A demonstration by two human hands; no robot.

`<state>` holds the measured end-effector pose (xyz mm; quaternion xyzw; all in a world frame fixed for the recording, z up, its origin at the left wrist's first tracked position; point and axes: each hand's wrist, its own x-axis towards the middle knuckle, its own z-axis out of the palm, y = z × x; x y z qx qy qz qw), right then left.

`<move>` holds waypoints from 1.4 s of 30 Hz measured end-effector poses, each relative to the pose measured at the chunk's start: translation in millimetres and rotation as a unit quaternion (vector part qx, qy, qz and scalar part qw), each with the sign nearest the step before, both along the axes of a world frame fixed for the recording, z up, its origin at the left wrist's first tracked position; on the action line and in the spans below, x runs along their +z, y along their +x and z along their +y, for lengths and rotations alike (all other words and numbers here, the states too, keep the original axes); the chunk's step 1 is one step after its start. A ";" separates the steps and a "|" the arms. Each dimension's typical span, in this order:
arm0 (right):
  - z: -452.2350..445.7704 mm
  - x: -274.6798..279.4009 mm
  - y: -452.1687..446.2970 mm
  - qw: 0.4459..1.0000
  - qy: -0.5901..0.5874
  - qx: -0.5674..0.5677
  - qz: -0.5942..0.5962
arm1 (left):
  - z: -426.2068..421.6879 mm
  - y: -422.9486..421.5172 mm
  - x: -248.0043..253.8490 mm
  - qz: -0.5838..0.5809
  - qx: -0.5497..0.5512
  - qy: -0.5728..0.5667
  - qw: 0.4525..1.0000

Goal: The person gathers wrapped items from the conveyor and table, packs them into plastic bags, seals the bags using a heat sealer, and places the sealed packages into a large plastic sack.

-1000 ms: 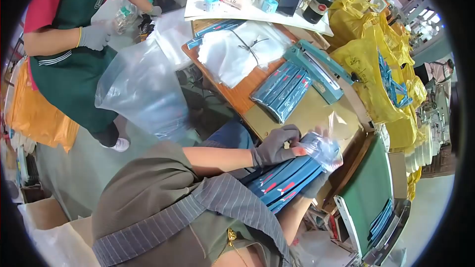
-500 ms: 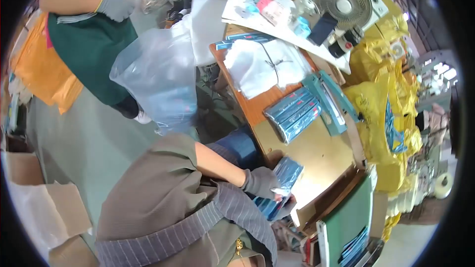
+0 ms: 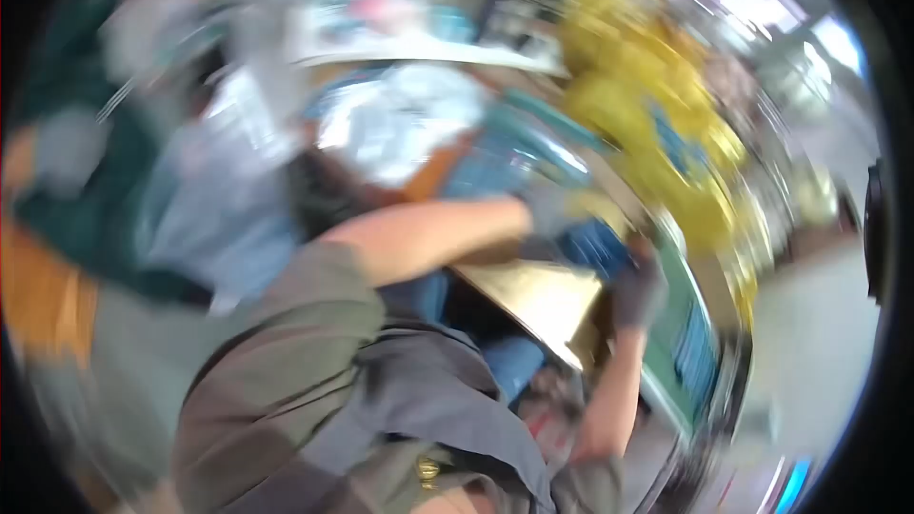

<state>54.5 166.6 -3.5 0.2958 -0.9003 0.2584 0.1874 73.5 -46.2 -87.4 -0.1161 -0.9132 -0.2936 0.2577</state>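
Motion blur smears the whole view. A dark blue packet (image 3: 590,246) is held above the right part of the table, between my two gloved hands. My right hand (image 3: 640,290) is closed round its right end. At its upper left end is my left hand (image 3: 549,209), its fingers too smeared to make out. Beyond my left hand lie blue packets (image 3: 490,167) beside a teal sealing device (image 3: 552,138). A shiny clear plastic stack (image 3: 405,119) rests farther back on the table (image 3: 533,300).
A green belt surface (image 3: 671,324) with blue packets on it runs along the right. Yellow bags (image 3: 657,95) stand behind. A white shelf (image 3: 409,46) with small items spans the back. At the left are a co-worker's gloved hand (image 3: 69,150) and a large clear bag (image 3: 224,190).
The view has swung and blurred. My hands have moved from the table's near edge up over its right part, with the blue packet between them. The co-worker's gloved hand appears lower and farther left.
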 end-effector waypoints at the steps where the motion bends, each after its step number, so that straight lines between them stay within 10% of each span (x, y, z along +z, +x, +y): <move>1: 3.7 13.8 -15.3 0.988 0.090 -0.078 -0.093 | -6.2 24.5 55.9 -0.185 -0.002 -0.073 0.980; 2: 9.4 10.9 -16.4 0.993 0.068 -0.096 -0.017 | -18.7 -2.7 50.9 -0.284 -0.020 -0.205 0.936; 3: 17.4 9.2 -21.0 0.990 0.047 -0.118 0.059 | -23.9 -19.0 53.7 -0.085 -0.073 -0.272 0.956; 6: 28.1 30.4 -11.6 0.973 -0.129 -0.178 0.075 | 13.2 -50.2 85.4 -0.151 -0.202 0.207 0.945; 7: 30.0 37.1 -15.9 0.970 -0.043 -0.238 0.002 | -26.8 -129.8 27.4 0.097 -0.211 -0.105 0.967; 9: 42.9 10.5 -61.0 0.955 -0.021 -0.284 -0.086 | 29.0 -145.8 23.6 -0.039 -0.360 0.220 0.906; 12: 73.7 13.5 -46.4 0.947 -0.140 -0.280 -0.067 | 33.4 -184.8 39.1 0.028 -0.239 -0.138 0.961; 14: 91.9 18.6 -21.3 0.940 -0.164 -0.292 -0.067 | 64.7 -141.7 72.0 -0.058 -0.279 0.057 0.957; 16: 102.7 16.9 -36.8 0.958 -0.004 -0.269 -0.104 | 67.0 -99.1 111.8 -0.358 -0.262 -0.110 0.889; 17: 106.8 -2.3 -64.5 0.970 0.078 -0.225 -0.045 | 29.3 -167.8 32.2 -0.061 -0.208 -0.267 0.939; 19: 101.2 46.8 -14.9 0.972 -0.057 -0.225 -0.044 | 48.3 -95.0 89.5 0.076 -0.223 -0.194 0.952; 21: 94.6 39.5 -14.6 0.963 -0.229 -0.136 -0.030 | 48.7 -40.2 152.5 -0.154 -0.141 -0.076 0.975; 22: 90.6 30.8 -24.9 0.972 -0.195 -0.107 -0.079 | 49.1 -40.5 128.1 0.043 -0.218 0.107 0.969; 24: 90.4 16.2 -43.0 0.976 -0.120 -0.047 -0.177 | 30.8 -43.1 100.5 -0.110 -0.099 -0.216 0.965; 26: 73.0 40.5 -32.6 0.965 0.022 -0.083 -0.246 | 31.7 -26.9 107.7 -0.166 -0.113 -0.231 0.952; 28: 92.1 19.1 -55.5 0.950 -0.213 0.046 -0.223 | 23.1 -6.1 127.2 -0.131 -0.083 -0.088 0.984; 31: 90.8 17.0 -62.1 0.942 -0.205 0.063 -0.258 | 39.6 -14.6 106.9 -0.075 0.051 -0.038 0.995; 34: 79.3 35.5 -50.8 0.931 -0.119 0.083 -0.335 | 22.8 -4.5 108.9 -0.212 -0.053 -0.068 0.973; 37: 68.7 45.9 -38.0 0.948 -0.256 0.104 -0.158 | 18.2 7.2 116.8 -0.159 -0.061 0.106 0.980; 42: 65.7 36.4 -62.3 0.958 -0.056 0.097 -0.265 | 9.8 -10.9 90.2 -0.185 -0.056 -0.050 0.980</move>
